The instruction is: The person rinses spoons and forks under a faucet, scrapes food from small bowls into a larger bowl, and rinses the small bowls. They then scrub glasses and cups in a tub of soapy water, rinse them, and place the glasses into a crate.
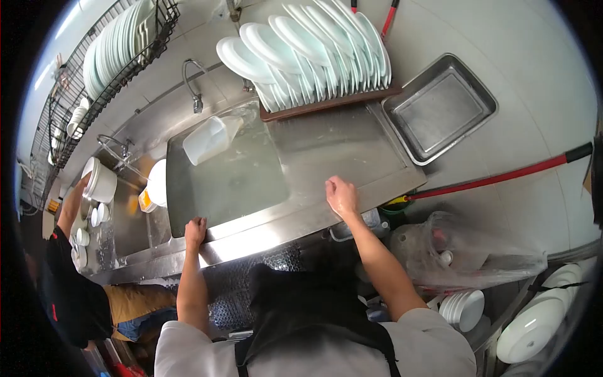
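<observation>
My left hand (195, 231) rests with curled fingers on the front rim of the steel sink (251, 217); anything inside it is hidden. To the right, my right hand (341, 196) is closed over the steel drainboard (333, 147), its fingers curled, and its contents cannot be made out. Cloudy water (239, 182) fills the sink basin, where a translucent plastic container (207, 141) lies tilted near the back. Behind the drainboard, many white plates (301, 47) stand upright in a brown rack (333, 103).
An empty metal tray (440, 108) lies right of the rack. A co-worker (72, 276) stands at the left, one hand at white containers (100, 181). A wire shelf (113, 78) holds plates upper left. A red-handled pole (496, 179) and plastic bag (465, 251) are at right.
</observation>
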`<state>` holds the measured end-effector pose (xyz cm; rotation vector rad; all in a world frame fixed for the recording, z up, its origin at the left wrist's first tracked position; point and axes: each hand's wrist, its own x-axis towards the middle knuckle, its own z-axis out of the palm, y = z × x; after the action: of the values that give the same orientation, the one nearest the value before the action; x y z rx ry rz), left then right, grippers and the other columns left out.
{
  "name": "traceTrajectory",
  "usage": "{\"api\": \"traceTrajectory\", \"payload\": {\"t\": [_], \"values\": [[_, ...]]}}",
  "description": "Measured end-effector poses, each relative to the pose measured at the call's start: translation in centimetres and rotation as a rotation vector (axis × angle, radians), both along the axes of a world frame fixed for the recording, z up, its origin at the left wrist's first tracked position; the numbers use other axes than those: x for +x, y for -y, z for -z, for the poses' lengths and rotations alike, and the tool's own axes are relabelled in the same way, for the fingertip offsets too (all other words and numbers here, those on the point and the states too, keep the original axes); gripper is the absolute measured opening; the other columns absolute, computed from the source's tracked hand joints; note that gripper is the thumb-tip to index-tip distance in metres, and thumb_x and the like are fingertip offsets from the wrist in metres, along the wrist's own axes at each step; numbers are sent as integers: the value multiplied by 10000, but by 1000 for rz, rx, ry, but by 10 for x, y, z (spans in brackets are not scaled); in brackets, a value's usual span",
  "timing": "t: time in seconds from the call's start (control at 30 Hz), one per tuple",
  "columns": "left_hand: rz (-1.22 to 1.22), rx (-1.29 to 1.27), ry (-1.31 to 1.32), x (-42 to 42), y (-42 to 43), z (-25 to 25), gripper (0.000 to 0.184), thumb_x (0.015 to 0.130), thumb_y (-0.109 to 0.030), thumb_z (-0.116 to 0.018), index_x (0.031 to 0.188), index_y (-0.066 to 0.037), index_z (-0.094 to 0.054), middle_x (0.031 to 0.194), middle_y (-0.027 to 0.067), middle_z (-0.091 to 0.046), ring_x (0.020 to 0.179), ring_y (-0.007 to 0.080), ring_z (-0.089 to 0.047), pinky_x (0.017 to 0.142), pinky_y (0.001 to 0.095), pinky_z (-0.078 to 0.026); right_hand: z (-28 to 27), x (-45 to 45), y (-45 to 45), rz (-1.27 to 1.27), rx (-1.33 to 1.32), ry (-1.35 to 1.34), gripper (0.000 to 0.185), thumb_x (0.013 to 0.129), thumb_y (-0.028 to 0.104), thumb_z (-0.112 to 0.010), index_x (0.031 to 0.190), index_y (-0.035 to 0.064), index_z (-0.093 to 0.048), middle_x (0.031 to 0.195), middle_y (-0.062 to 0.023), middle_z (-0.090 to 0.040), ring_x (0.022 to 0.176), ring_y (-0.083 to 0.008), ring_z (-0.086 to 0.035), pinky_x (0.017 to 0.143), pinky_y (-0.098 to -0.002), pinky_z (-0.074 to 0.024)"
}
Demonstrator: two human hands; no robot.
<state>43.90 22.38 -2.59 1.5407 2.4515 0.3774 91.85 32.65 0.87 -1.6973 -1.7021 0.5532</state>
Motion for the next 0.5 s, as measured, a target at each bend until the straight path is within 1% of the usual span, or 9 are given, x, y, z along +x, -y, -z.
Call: {"api": "traceTrajectory", "payload": {"t": [0.07,0.2,0.37,0.4,0.5], "values": [[-19,35,-6,-1,0,1,365,866,-358,-534,939,-25,-665,877,257,-635,885,433,-605,770,474,-483,5,1,-2,-20,-5,11,166,861,251,-562,868,90,-601,814,-163,-645,763,-390,-612,671,-495,-475],[-53,-20,-29,7,-3,-9,346,857,-331,-529,922,-20,-666,875,256,-634,879,438,-604,772,473,-484,-5,2,1,-7,-6,22,165,860,245,-561,859,84,-596,803,-164,-645,755,-389,-612,666,-495,-476],[-57,-14,-73,1,-3,1,328,852,-319,-520,899,-35,-677,862,244,-637,865,434,-607,768,473,-487,-5,2,3,-19,15,15,149,852,226,-569,849,79,-592,788,-164,-643,749,-380,-616,658,-482,-481],[-1,-30,-94,-3,-4,2,322,850,-311,-518,902,-34,-675,856,249,-632,855,433,-607,755,478,-487,-5,2,3,-22,15,17,146,851,223,-569,848,78,-593,786,-163,-643,749,-379,-616,657,-480,-482],[-38,26,-64,-7,-3,9,319,851,-304,-516,892,-28,-671,858,254,-626,849,441,-601,743,490,-482,-5,3,4,-29,14,24,141,850,215,-569,847,77,-596,784,-162,-642,749,-375,-618,656,-476,-483]]}}
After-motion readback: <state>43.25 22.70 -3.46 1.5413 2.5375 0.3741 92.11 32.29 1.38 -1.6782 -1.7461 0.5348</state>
